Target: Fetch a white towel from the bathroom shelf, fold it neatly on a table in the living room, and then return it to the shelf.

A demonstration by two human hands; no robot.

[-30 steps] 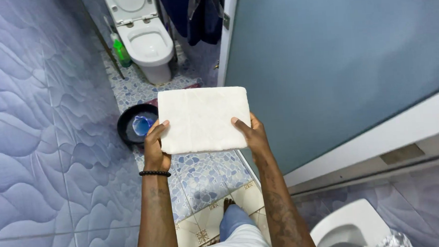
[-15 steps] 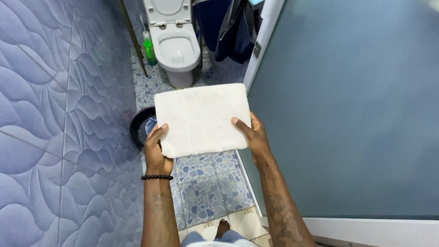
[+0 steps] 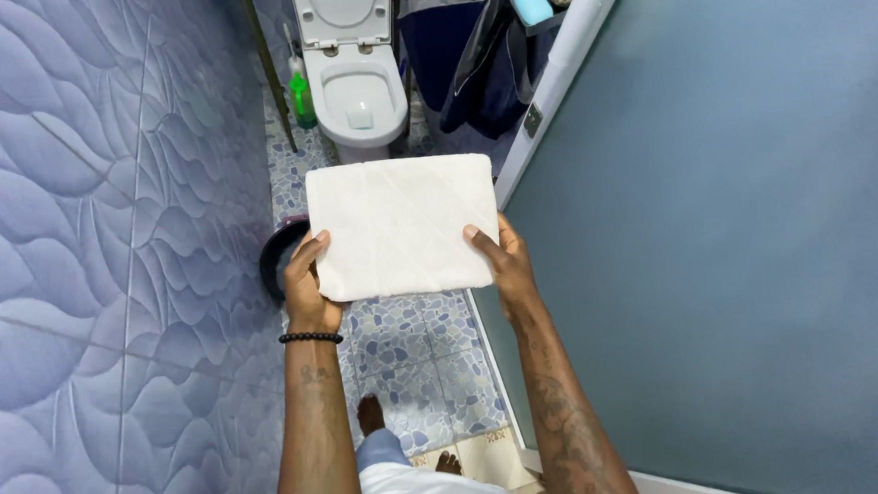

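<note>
A folded white towel is held flat in front of me with both hands. My left hand grips its lower left corner, thumb on top; a black bead bracelet sits on that wrist. My right hand grips the lower right edge the same way. The towel hangs above a blue pebble-pattern floor, and my bare feet show below it.
A white toilet with its lid up stands ahead, a green bottle beside it. A black basin lies on the floor, partly hidden by the towel. A blue tiled wall runs on the left, a grey-blue door on the right. Dark cloth hangs near the toilet.
I have stepped forward into the room; the toilet and basin are nearer and the view has tilted. The towel stays in both hands, held the same way.
</note>
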